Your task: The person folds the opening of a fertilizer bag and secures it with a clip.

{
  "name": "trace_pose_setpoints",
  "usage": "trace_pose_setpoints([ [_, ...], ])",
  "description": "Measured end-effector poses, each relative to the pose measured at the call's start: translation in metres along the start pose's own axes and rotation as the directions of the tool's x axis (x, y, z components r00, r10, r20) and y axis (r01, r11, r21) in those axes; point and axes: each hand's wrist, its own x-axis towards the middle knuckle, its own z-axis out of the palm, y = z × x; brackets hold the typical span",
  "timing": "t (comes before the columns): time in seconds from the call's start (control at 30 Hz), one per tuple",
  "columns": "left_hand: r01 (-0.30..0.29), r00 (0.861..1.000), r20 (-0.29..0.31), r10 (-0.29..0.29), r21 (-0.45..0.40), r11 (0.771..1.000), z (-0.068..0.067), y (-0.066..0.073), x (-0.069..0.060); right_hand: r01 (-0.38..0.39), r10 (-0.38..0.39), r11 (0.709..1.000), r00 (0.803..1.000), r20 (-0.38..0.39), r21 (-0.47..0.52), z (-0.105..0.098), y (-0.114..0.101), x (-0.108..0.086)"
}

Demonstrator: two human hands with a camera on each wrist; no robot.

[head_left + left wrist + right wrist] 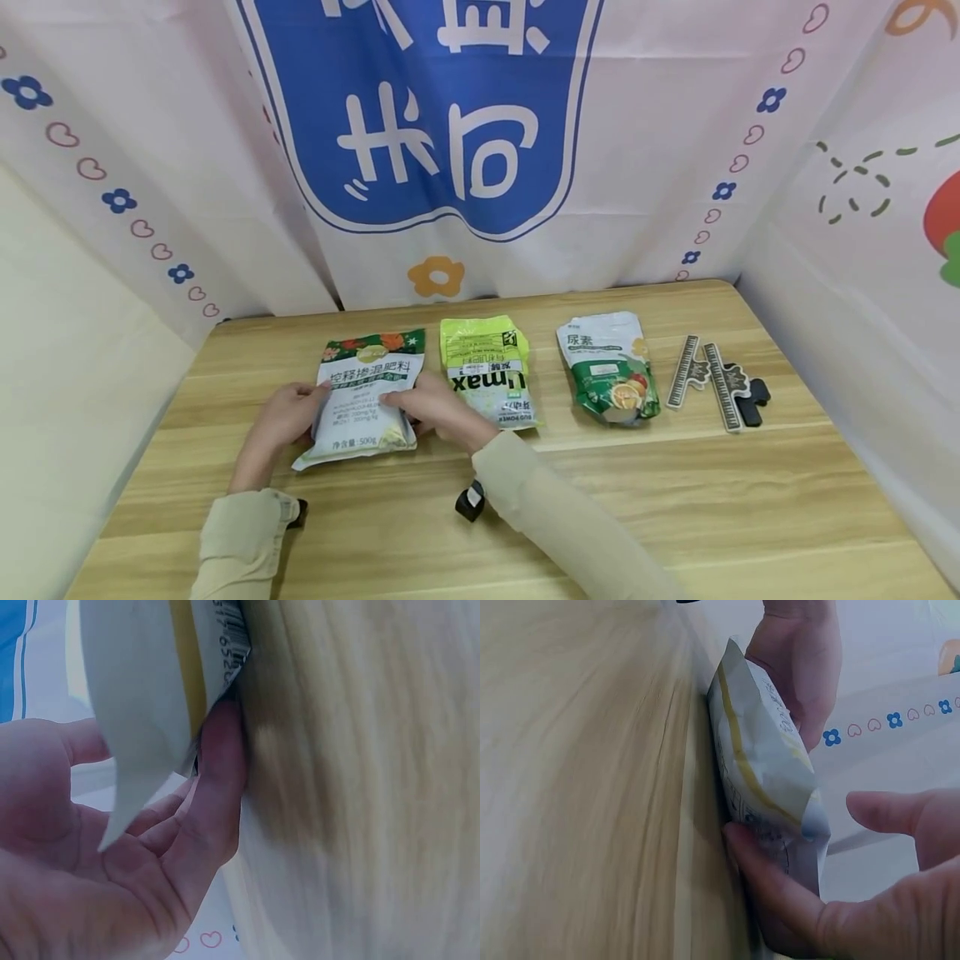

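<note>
A white and green fertilizer bag [367,400], marked 500g, is between my two hands on the left side of the table. My left hand [287,414] grips its left edge, thumb over the front. In the left wrist view, fingers [217,757] of that hand reach beneath the bag's edge [142,690]. At the opposite edge, my right hand [442,407] holds the bag with fingers tucked under it. The right wrist view shows the thumb [885,811] over the front side of the bag [757,750], seemingly a little apart from it.
Right of the held bag lies a yellow-green Umax bag [486,375], then a white and green pouch [609,367] with fruit pictures. Two ruler-like clips [682,372] [723,387] and a black object [752,403] lie at the right. A printed curtain [637,208] hangs behind the wooden table [600,500].
</note>
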Motion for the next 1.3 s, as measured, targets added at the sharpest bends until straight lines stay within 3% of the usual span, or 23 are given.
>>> trace_pose_setpoints([
  [0.2,0.001,1.000,-0.014,0.000,0.030,1.000,0.001,0.000,-0.006,-0.011,0.011,1.000,1.000,0.008,0.019,0.007,0.000,-0.002],
  [0.5,0.013,1.000,0.008,-0.013,0.015,1.000,0.003,0.000,-0.008,-0.027,0.022,0.994,0.999,-0.048,-0.104,0.009,0.003,-0.006],
  [0.77,0.036,0.996,0.083,-0.021,-0.183,0.983,0.006,0.001,-0.010,0.004,-0.003,1.000,0.997,-0.076,0.010,0.009,0.009,-0.007],
  [1.0,0.022,0.990,0.140,0.002,-0.166,0.986,0.004,0.000,-0.012,-0.014,0.020,0.998,0.994,-0.106,0.061,0.013,0.006,-0.010],
  [1.13,-0.009,0.988,0.148,0.036,-0.182,0.983,0.001,0.001,-0.013,-0.034,0.045,0.995,0.993,-0.110,0.099,0.016,0.003,-0.011],
  [1.3,0.002,0.989,0.145,0.028,-0.201,0.980,-0.003,0.004,-0.016,-0.051,0.066,0.988,0.993,-0.096,0.149,0.019,0.007,-0.010],
])
